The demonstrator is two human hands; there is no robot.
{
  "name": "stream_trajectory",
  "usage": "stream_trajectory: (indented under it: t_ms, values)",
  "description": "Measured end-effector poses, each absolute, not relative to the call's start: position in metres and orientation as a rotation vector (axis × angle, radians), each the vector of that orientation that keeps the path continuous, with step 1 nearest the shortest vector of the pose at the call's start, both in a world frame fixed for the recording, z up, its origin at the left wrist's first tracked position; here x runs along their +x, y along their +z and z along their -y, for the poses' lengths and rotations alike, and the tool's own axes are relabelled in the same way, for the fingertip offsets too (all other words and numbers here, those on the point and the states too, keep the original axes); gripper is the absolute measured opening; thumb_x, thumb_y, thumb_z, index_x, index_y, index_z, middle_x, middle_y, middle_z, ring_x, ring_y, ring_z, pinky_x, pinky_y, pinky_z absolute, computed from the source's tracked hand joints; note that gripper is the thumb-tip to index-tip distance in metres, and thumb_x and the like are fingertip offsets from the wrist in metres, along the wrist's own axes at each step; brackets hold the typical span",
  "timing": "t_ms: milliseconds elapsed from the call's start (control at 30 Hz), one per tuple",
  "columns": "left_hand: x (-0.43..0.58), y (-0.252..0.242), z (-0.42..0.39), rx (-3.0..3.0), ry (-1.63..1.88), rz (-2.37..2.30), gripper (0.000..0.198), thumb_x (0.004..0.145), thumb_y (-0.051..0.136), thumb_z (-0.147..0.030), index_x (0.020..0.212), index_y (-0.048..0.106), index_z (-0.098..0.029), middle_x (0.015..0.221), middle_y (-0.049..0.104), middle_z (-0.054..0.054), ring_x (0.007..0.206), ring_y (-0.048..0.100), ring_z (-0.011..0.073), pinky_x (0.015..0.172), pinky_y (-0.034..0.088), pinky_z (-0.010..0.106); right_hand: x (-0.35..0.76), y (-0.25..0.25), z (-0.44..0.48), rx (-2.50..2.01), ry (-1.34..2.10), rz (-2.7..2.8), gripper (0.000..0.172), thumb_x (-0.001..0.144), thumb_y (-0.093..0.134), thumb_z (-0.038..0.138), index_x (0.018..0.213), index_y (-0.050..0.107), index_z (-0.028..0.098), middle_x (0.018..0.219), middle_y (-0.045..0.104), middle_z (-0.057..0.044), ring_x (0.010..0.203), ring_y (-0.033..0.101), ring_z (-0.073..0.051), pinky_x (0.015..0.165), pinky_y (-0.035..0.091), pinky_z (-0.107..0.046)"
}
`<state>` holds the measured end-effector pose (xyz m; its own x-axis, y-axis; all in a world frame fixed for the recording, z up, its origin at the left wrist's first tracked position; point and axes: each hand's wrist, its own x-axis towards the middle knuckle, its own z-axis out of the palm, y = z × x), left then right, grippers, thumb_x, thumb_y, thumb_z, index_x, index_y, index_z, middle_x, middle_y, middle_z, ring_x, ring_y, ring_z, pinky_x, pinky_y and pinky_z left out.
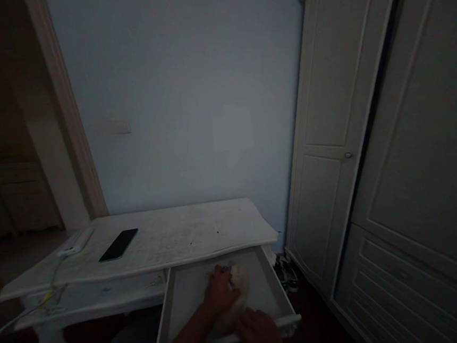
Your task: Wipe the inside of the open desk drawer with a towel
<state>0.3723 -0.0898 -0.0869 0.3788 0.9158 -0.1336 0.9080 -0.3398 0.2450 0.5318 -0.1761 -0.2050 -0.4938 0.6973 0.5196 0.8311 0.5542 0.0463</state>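
A white desk (185,228) has its right drawer (258,283) pulled out. Inside the drawer, my left hand (222,289) is over a pale, crumpled item (240,280), with its fingers bent against the item's left side; how firmly they hold it is blurred. My right hand (258,329) is at the drawer's front edge, nearer to me, its fingers reaching over the edge beside the lower end of the pale item. What lies under its fingertips is hidden.
A black phone (118,245) lies on the desktop's left side, near a white power strip (74,242) with cables. White wardrobes (329,130) stand on the right. Dark shoes (286,273) are on the floor between desk and wardrobe. A light switch (121,126) is on the wall.
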Motion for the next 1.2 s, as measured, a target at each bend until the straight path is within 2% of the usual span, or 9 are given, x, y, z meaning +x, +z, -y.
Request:
stream_trajectory:
  t_ms: [100, 200, 267, 433, 533, 733, 967, 1067, 1200]
  values:
    - [0.378, -0.090, 0.097, 2.388, 0.003, -1.599, 0.093, 0.075, 0.068, -0.060, 0.159, 0.047, -0.025, 0.172, 0.035, 0.018, 0.151, 0.040, 0.0489, 0.114, 0.044, 0.063, 0.532, -0.214, 0.168, -1.127, -0.475, 2.306, 0.054, 0.091, 0.059, 0.078, 0.108, 0.062, 0.026, 0.102, 0.077, -0.007, 0.091, 0.070, -0.028, 0.074, 0.052, -0.036]
    - [0.366, -0.088, 0.100, 2.478, -0.047, -1.513, 0.110, 0.069, 0.072, -0.066, 0.165, 0.037, -0.027, 0.178, 0.022, 0.018, 0.160, 0.018, 0.0543, 0.120, 0.024, 0.078, 0.531, -0.216, 0.166, -1.083, -0.518, 2.230, 0.055, 0.092, 0.057, 0.079, 0.105, 0.062, 0.026, 0.102, 0.077, -0.007, 0.087, 0.070, -0.027, 0.072, 0.052, -0.034]
    - [0.357, -0.087, 0.098, 2.531, -0.105, -1.403, 0.116, 0.068, 0.074, -0.065, 0.169, 0.030, -0.029, 0.178, 0.023, 0.016, 0.161, 0.015, 0.0533, 0.121, 0.015, 0.081, 0.531, -0.215, 0.168, -1.097, -0.554, 2.199, 0.056, 0.093, 0.054, 0.080, 0.107, 0.062, 0.026, 0.105, 0.078, -0.008, 0.087, 0.071, -0.027, 0.075, 0.053, -0.035]
    - [0.348, -0.086, 0.093, 2.589, -0.312, -1.228, 0.114, 0.065, 0.082, -0.051, 0.166, 0.033, -0.038, 0.174, 0.035, 0.014, 0.142, 0.050, 0.0533, 0.109, 0.042, 0.078, 0.538, -0.200, 0.174, -1.029, -0.604, 2.260, 0.058, 0.097, 0.051, 0.079, 0.117, 0.062, 0.025, 0.111, 0.079, -0.008, 0.095, 0.073, -0.028, 0.080, 0.054, -0.035]
    - [0.344, -0.082, 0.098, 2.637, -0.268, -1.295, 0.097, 0.068, 0.079, -0.045, 0.158, 0.044, -0.040, 0.162, 0.051, 0.010, 0.132, 0.060, 0.0479, 0.100, 0.053, 0.069, 0.540, -0.192, 0.176, -1.045, -0.570, 2.280, 0.061, 0.096, 0.052, 0.080, 0.121, 0.062, 0.025, 0.113, 0.079, -0.008, 0.095, 0.072, -0.028, 0.079, 0.053, -0.036]
    - [0.310, -0.068, 0.106, 2.647, -0.324, -1.387, 0.080, 0.065, 0.083, -0.043, 0.141, 0.062, -0.032, 0.148, 0.062, 0.011, 0.122, 0.068, 0.0410, 0.101, 0.057, 0.058, 0.536, -0.197, 0.176, -1.068, -0.545, 2.244, 0.057, 0.096, 0.052, 0.081, 0.107, 0.062, 0.026, 0.099, 0.077, -0.006, 0.087, 0.068, -0.026, 0.075, 0.049, -0.036]
    - [0.287, -0.062, 0.087, 2.594, -0.558, -1.459, 0.043, 0.063, 0.088, -0.046, 0.100, 0.080, -0.024, 0.108, 0.079, 0.018, 0.109, 0.073, 0.0475, 0.096, 0.056, 0.069, 0.531, -0.195, 0.180, -1.181, -0.459, 2.290, 0.050, 0.091, 0.066, 0.074, 0.101, 0.060, 0.026, 0.096, 0.073, -0.005, 0.088, 0.065, -0.027, 0.077, 0.047, -0.037]
    - [0.299, -0.063, 0.084, 2.628, -0.477, -1.407, 0.049, 0.065, 0.087, -0.049, 0.107, 0.080, -0.025, 0.127, 0.074, 0.018, 0.126, 0.064, 0.0470, 0.106, 0.050, 0.070, 0.532, -0.192, 0.181, -1.202, -0.433, 2.327, 0.047, 0.089, 0.071, 0.069, 0.100, 0.059, 0.026, 0.095, 0.073, -0.005, 0.088, 0.065, -0.027, 0.077, 0.048, -0.038]
    - [0.331, -0.075, 0.088, 2.625, -0.294, -1.354, 0.074, 0.066, 0.085, -0.048, 0.133, 0.069, -0.023, 0.152, 0.058, 0.017, 0.140, 0.054, 0.0399, 0.106, 0.056, 0.052, 0.532, -0.191, 0.182, -1.179, -0.394, 2.334, 0.047, 0.091, 0.068, 0.069, 0.107, 0.060, 0.026, 0.101, 0.075, -0.006, 0.092, 0.067, -0.028, 0.079, 0.049, -0.037]
